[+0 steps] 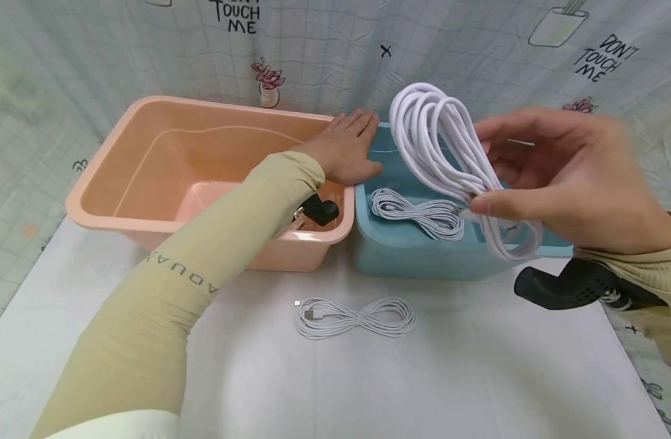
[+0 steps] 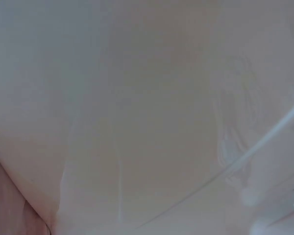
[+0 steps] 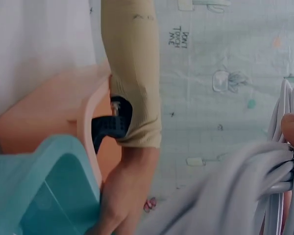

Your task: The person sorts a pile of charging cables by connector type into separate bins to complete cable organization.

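My right hand [image 1: 571, 177] pinches a thick coiled white cable [image 1: 440, 140] between thumb and fingers, above the blue bin [image 1: 412, 256]. In the right wrist view the coil [image 3: 225, 186] looms close, with part of my thumb on it. My left hand [image 1: 346, 146] lies with fingers straight across the meeting rims of the peach bin [image 1: 204, 107] and the blue one. Inside the blue bin is a bundled white cable [image 1: 418, 213], partly hidden behind the held coil. Another bundled white cable [image 1: 357, 318] with a USB plug lies on the table.
The white tabletop [image 1: 258, 378] stretches in front of both bins, which stand side by side. A patterned curtain [image 1: 324, 55] hangs behind them. Black wrist cameras show at both sleeves, the left one [image 1: 321, 210] down inside the peach bin. The left wrist view is blurred.
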The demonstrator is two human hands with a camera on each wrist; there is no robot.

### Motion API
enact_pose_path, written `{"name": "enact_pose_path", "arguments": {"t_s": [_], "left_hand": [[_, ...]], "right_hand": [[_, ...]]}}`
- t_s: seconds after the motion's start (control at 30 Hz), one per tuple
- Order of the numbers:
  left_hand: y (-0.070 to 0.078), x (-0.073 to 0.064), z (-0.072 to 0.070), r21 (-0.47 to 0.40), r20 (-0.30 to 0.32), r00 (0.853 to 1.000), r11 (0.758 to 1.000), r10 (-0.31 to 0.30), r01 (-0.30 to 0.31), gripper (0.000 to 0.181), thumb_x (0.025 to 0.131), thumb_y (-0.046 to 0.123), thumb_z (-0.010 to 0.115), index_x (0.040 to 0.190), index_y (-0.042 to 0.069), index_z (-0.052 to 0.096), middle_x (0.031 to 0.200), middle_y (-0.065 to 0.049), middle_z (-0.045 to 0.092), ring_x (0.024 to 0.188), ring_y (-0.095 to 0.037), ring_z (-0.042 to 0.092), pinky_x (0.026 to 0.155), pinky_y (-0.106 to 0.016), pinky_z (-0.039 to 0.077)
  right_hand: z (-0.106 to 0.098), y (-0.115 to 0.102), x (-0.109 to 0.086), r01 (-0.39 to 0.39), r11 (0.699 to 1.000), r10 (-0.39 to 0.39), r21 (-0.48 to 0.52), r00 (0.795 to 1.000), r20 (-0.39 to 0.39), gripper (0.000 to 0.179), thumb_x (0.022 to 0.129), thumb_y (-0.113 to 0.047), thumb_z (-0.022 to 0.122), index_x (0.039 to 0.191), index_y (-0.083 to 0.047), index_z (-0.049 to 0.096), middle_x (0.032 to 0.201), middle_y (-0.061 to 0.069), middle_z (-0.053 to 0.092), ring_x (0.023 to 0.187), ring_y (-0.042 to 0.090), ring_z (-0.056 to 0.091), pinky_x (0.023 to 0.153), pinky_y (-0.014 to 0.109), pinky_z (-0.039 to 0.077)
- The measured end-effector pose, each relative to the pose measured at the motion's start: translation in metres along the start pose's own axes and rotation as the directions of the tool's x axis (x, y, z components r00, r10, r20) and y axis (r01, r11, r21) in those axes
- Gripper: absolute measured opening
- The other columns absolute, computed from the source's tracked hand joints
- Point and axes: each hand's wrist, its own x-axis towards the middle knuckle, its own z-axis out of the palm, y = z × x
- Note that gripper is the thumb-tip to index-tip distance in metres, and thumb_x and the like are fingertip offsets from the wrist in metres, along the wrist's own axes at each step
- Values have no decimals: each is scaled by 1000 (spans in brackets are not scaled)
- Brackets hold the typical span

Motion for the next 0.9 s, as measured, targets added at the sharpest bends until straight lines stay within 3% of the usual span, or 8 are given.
{"name": "enact_pose_path", "arguments": {"t_s": [0.13, 0.27, 0.5, 0.7, 0.9], "left_hand": [[-3, 1, 4, 9, -4, 1000, 1000, 1, -1, 85, 98, 54, 29, 155, 10, -17, 164, -6, -19, 154, -25, -17, 128, -43, -9], [-4, 2, 6, 11, -10, 1000, 1000, -3, 3, 85, 98, 54, 29, 155, 10, -16, 165, -6, -19, 154, -25, -17, 128, -43, -9], [-3, 3, 5, 16, -29, 999, 1000, -12, 13, 86, 98, 54, 32, 155, 11, -15, 165, -6, -17, 155, -25, -15, 128, -43, -8], [-3, 3, 5, 13, -37, 999, 1000, -9, 9, 87, 98, 55, 33, 155, 11, -14, 165, -6, -16, 155, -25, -15, 128, -43, -8], [-3, 4, 4, 14, -20, 1000, 1000, -11, 11, 86, 98, 55, 32, 155, 12, -17, 165, -4, -19, 154, -24, -18, 128, -43, -9]], "right_hand": [[-4, 4, 7, 14, 1000, -15, -20, 1000, -21, 60, 60, 34, 68, 117, 21, 57, 110, 17, 68, 85, 23, 65, 83, 19, 58], [-11, 12, 14, 6, 1000, -4, 21, 998, -58, 57, 64, 33, 65, 118, 19, 58, 112, 17, 67, 88, 23, 66, 84, 18, 58], [-21, 27, 27, -72, 997, 70, -6, 988, -138, 51, 71, 23, 70, 120, 11, 62, 113, 13, 66, 88, 23, 64, 79, 15, 58], [-27, 45, 36, -162, 980, 145, -114, 979, -144, 50, 74, 12, 75, 121, 3, 64, 110, 9, 65, 84, 21, 62, 72, 15, 59], [-34, 71, 43, -252, 915, 218, -316, 966, -138, 49, 76, 0, 79, 123, -6, 65, 104, 3, 66, 83, 17, 63, 71, 13, 58]]}}
